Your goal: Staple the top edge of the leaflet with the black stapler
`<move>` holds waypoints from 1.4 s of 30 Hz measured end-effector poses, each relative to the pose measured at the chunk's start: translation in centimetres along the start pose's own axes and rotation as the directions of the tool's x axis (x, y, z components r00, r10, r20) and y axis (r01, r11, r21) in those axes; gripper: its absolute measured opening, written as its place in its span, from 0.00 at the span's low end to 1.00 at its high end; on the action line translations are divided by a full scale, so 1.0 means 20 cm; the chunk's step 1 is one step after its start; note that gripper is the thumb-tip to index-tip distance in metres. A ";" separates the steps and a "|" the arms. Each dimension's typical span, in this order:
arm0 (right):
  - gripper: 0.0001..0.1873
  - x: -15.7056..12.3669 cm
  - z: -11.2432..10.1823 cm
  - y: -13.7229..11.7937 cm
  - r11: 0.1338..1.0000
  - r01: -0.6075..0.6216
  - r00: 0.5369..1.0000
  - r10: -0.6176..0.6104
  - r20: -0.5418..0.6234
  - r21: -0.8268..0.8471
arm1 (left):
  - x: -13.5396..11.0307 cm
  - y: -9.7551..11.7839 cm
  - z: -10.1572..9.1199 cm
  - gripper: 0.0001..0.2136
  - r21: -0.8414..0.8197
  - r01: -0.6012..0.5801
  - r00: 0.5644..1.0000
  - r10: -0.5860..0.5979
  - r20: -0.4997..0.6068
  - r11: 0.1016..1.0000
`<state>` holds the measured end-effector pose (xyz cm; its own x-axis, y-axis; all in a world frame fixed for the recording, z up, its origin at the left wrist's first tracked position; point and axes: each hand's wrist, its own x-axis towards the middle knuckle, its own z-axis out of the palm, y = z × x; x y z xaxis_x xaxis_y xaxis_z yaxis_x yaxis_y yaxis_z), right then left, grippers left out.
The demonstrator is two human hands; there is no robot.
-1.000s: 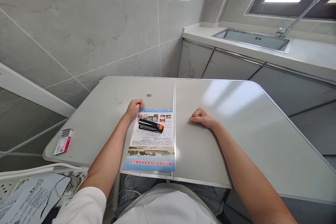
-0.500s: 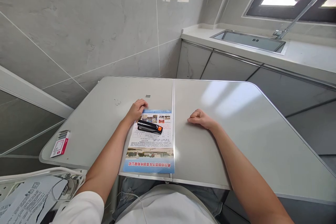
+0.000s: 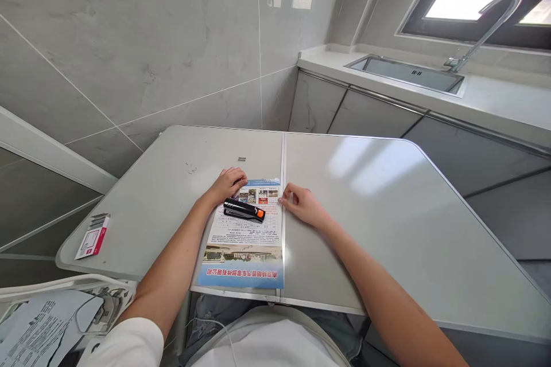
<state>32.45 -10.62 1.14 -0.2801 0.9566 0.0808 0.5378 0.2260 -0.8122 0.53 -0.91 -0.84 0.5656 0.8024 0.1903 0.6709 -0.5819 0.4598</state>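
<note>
A printed leaflet [image 3: 241, 272] lies on the table, its large red title upside down to me. Across its middle rests a black stapler [image 3: 243, 210] with an orange end pointing right. My left hand [image 3: 229, 183] lies at the leaflet's top left corner, fingers stretched over the edge and loosely bent. Beside the right edge is my right hand [image 3: 300, 203], with thumb and forefinger slightly apart and their tips close to the paper; whether they touch it I cannot tell. The other right fingers are curled under. Neither hand is on the stapler.
Short strips of staples [image 3: 241, 159] lie beyond my left hand, near scattered staples [image 3: 191, 168]. A red and white staple box [image 3: 92, 238] sits at the table's left edge. A metal seam [image 3: 282, 155] divides the tabletop. Behind on the right is a sink [image 3: 408, 73].
My right hand has moved left from the bare right half to the leaflet's edge, its thumb and forefinger opening from a fist. My left hand has shifted slightly right onto the corner.
</note>
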 end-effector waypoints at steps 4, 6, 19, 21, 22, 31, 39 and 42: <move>0.08 -0.02 0.06 -0.03 0.996 0.051 0.991 -0.041 0.126 -0.073 | 0.00 0.02 -0.01 0.14 -0.007 0.007 1.000 -0.007 -0.010 1.000; 0.07 -0.03 0.08 -0.04 0.993 0.087 0.984 -0.073 0.165 -0.080 | 0.00 0.02 -0.02 0.14 -0.013 0.014 1.000 -0.014 -0.016 1.000; 0.09 -0.04 0.04 -0.03 0.998 0.021 0.988 -0.013 0.155 -0.053 | 0.00 0.01 -0.02 0.12 -0.195 0.121 0.941 -0.175 -0.290 0.973; 0.10 -0.04 0.00 -0.02 0.997 -0.004 0.990 0.015 0.142 -0.082 | 0.00 0.02 -0.02 0.12 -0.182 0.109 0.952 -0.155 -0.263 0.977; 0.10 -0.04 -0.03 0.00 0.996 -0.015 0.990 0.028 0.138 -0.091 | -0.01 0.02 -0.02 0.12 -0.174 0.101 0.957 -0.143 -0.254 0.980; 0.13 -0.07 -0.22 0.14 0.985 -0.140 0.987 0.147 0.069 -0.104 | -0.02 0.08 -0.03 0.09 -0.087 0.005 0.990 -0.017 -0.138 0.996; 0.05 -0.10 -0.30 0.09 0.984 -0.140 0.957 0.164 0.241 -0.113 | -0.02 0.12 -0.02 0.12 -0.032 -0.069 0.996 0.071 0.060 0.997; 0.04 -0.10 -0.31 0.08 0.979 -0.178 0.948 0.197 0.251 -0.095 | -0.02 0.13 -0.01 0.13 -0.014 -0.061 0.996 0.062 0.057 0.998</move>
<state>38.76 -11.10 3.30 -0.3594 0.9048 -0.2285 0.6521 0.0684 -0.7550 2.00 -2.74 0.55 0.6321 0.7563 0.1689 0.6284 -0.6278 0.4593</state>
